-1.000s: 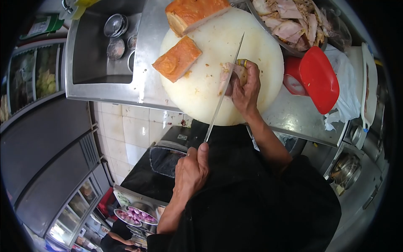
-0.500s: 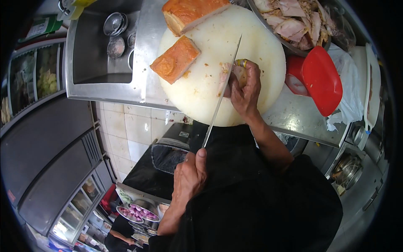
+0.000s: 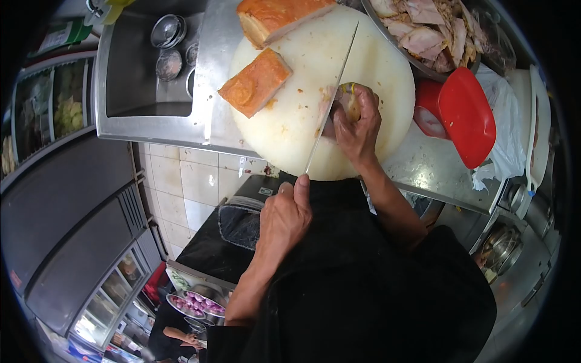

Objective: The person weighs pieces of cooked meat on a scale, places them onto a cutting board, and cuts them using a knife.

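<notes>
At the board (image 3: pixel 302 54), the left grip (image 3: pixel 284 215) holds a knife (image 3: pixel 330 97), the right grip (image 3: pixel 361 128) meat (image 3: pixel 352 107); cut pieces (image 3: pixel 426 39) heap far right; two slabs (image 3: pixel 255 83) lie unsliced far left.

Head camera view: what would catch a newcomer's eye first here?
Probably the long knife, held in the left hand, its blade slanting over the round white board. Then perhaps the bright red plastic piece right of the board, and the two orange-skinned slabs at its upper left.

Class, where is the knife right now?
In the head view, the knife slants across the round white board, right of the picture's middle, held in the left hand, blade beside the right hand.
</notes>
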The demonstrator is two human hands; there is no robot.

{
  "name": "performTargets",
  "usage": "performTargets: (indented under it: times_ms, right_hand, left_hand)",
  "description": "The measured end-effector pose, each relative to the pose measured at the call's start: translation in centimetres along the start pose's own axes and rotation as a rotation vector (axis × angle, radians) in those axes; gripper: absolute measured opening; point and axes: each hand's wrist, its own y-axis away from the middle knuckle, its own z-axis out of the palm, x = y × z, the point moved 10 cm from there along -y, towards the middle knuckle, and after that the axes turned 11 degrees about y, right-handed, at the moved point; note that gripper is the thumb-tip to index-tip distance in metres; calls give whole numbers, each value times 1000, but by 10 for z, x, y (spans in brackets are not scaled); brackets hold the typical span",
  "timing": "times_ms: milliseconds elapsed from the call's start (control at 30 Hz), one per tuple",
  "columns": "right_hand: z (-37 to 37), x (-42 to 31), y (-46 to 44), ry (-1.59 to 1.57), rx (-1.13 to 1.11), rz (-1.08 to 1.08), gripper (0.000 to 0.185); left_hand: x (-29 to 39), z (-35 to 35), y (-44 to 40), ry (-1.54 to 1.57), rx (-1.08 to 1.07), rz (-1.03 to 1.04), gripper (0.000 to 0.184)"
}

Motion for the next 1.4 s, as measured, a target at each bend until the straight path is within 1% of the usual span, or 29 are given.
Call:
performTargets:
  times_ms: [100,200,300,400,500,600,700,800,833,900,1033,1133,1167,1267,1333,1400]
  right_hand:
    - [0,-3,1,-1,3,-25,39]
    - [-1,-1,-1,-52,-49,10,39]
    - [1,4,-1,-98,-25,-31,37]
    - [1,5,-1,-78,-40,9,35]
    - [1,5,-2,-84,-47,19,33]
    - [2,6,0,-105,-61,8,32]
    - [3,8,-1,-136,-60,11,29]
    - [3,8,0,-135,-68,22,28]
    - [5,9,-1,-147,-79,34,28]
    - [7,17,1,-165,-93,85,28]
    - [8,13,0,-211,-85,89,28]
    - [8,15,0,-207,-56,56,28]
    - [10,15,-2,-193,-61,43,28]
    - [9,7,-10,-107,-77,-11,29]
    - [4,-3,-19,12,-96,-57,32]
    - [9,-16,-40,70,-182,-167,37]
  left_hand:
    - [-16,-5,24,-39,-6,-47,56]
    - [-17,-3,23,-29,9,-26,57]
    - [-2,6,-13,8,22,43,57]
    - [0,13,-23,-5,42,62,57]
    - [-12,7,-2,-16,54,50,57]
    - [-30,7,17,-66,34,-17,57]
    - [-15,13,-10,-11,10,1,65]
    - [-6,21,-31,-18,-23,-30,66]
    - [-12,19,-25,3,-8,-32,67]
    - [-36,17,-1,-53,-1,-52,64]
    - [-55,17,14,-54,-9,-91,65]
    - [-45,26,-12,-46,-6,-58,66]
    - [-43,24,-12,-36,-8,-71,65]
    - [-51,23,1,-45,-7,-9,67]
    - [-74,18,20,-88,-21,-100,68]
    - [-84,15,31,-107,-29,-170,69]
